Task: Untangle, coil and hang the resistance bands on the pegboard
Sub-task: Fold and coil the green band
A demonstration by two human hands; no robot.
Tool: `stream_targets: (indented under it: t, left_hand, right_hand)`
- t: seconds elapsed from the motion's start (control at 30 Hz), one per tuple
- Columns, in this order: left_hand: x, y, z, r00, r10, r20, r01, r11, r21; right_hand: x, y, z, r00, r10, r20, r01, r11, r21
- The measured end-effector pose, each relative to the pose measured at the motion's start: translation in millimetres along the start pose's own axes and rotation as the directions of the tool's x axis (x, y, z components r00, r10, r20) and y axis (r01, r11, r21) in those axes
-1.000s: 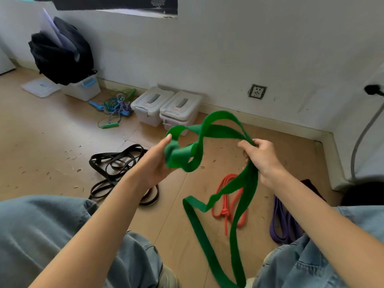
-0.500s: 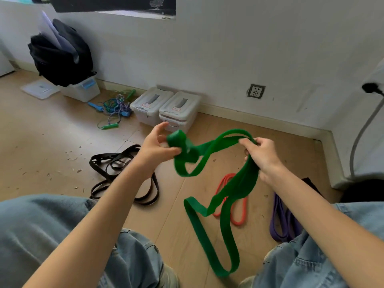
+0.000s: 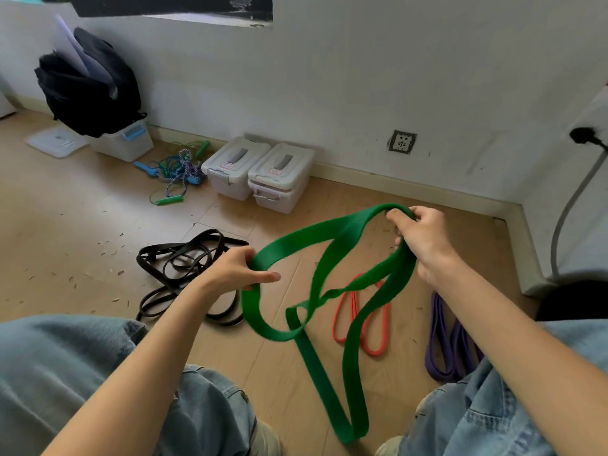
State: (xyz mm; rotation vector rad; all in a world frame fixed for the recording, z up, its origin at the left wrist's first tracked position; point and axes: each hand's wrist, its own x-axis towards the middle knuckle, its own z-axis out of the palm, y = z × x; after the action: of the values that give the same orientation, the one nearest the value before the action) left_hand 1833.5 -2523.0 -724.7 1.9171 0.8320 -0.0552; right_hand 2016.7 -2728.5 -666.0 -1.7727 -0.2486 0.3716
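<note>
A wide green resistance band [image 3: 312, 232] hangs in twisted loops between my two hands above the wooden floor. My left hand [image 3: 235, 269] pinches one loop of it at the left. My right hand [image 3: 424, 240] grips the bunched top of the band at the right. The band's long end droops down to between my knees. On the floor lie a tangled black band [image 3: 184, 264] to the left, a red band [image 3: 358, 320] under the green one, and a purple band [image 3: 444, 343] by my right knee. No pegboard shows in this view.
Two white lidded boxes [image 3: 263, 172] stand against the wall [image 3: 362, 77], with tangled skipping ropes [image 3: 177, 169] beside them. A black backpack [image 3: 88, 90] rests on a bin at the far left. A grey cable [image 3: 572, 205] hangs at the right. My denim-clad knees fill the bottom.
My left hand has dropped lower and let the wad of band open into a wide loop. My right hand has stayed high on the right, and the hanging loops have swung and spread.
</note>
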Motion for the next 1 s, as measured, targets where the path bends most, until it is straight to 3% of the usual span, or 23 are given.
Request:
stream_targets:
  t: [0.07, 0.2, 0.3, 0.4, 0.53, 0.6, 0.63, 0.7, 0.77, 0.83, 0.9, 0.93, 1.0]
  left_hand:
    - [-2, 4, 5, 0.99, 0.037, 0.135, -0.02, 0.992, -0.128]
    - [-4, 7, 7, 0.985, 0.137, 0.108, -0.163, 0.947, 0.276]
    - [-5, 9, 9, 0.975, 0.162, 0.149, -0.205, 0.918, 0.339]
    - [-6, 9, 8, 0.968, 0.239, -0.069, -0.187, 0.882, 0.433]
    - [-9, 7, 8, 0.845, 0.355, -0.4, 0.04, 0.704, 0.709]
    - [-9, 7, 8, 0.812, 0.356, -0.463, 0.11, 0.685, 0.72]
    - [-8, 7, 8, 0.846, 0.306, -0.436, 0.121, 0.687, 0.717]
    - [-6, 4, 9, 0.961, 0.12, -0.249, 0.08, 0.743, 0.665]
    - [-7, 5, 14, 1.0, 0.003, -0.008, 0.001, 0.86, 0.51]
    - [-12, 18, 23, 0.986, 0.082, 0.147, -0.117, 0.961, 0.25]
    - [-17, 35, 33, 0.942, 0.243, 0.233, -0.245, 0.969, -0.022]
    - [-19, 42, 35, 0.918, 0.318, 0.239, -0.296, 0.947, -0.121]
    - [-23, 48, 34, 0.874, 0.403, 0.27, -0.31, 0.892, -0.328]
  right_hand:
    - [0, 3, -1, 1.0, 0.009, -0.001, -0.009, 1.0, 0.005]
    - [-2, 4, -1, 1.0, -0.027, 0.0, 0.027, 0.999, -0.04]
    - [-2, 2, -3, 0.998, -0.065, -0.006, 0.064, 0.996, -0.07]
    - [-3, 0, -4, 0.996, -0.091, -0.009, 0.09, 0.993, -0.082]
    - [-5, -4, -4, 0.989, -0.15, -0.006, 0.148, 0.985, -0.089]
    - [-6, -6, -4, 0.987, -0.162, -0.013, 0.161, 0.984, -0.075]
    - [-6, -7, -5, 0.985, -0.172, -0.01, 0.171, 0.982, -0.083]
    - [-7, -9, -6, 0.971, -0.232, 0.05, 0.237, 0.957, -0.166]
    - [-12, -14, -3, 0.928, -0.291, 0.234, 0.351, 0.893, -0.282]
    - [-23, -19, 5, 0.832, -0.277, 0.48, 0.453, 0.839, -0.302]
    - [-34, -24, 14, 0.719, -0.273, 0.639, 0.504, 0.838, -0.209]
    - [-36, -28, 16, 0.693, -0.302, 0.655, 0.501, 0.855, -0.135]
    - [-33, -37, 14, 0.724, -0.373, 0.581, 0.455, 0.891, 0.005]
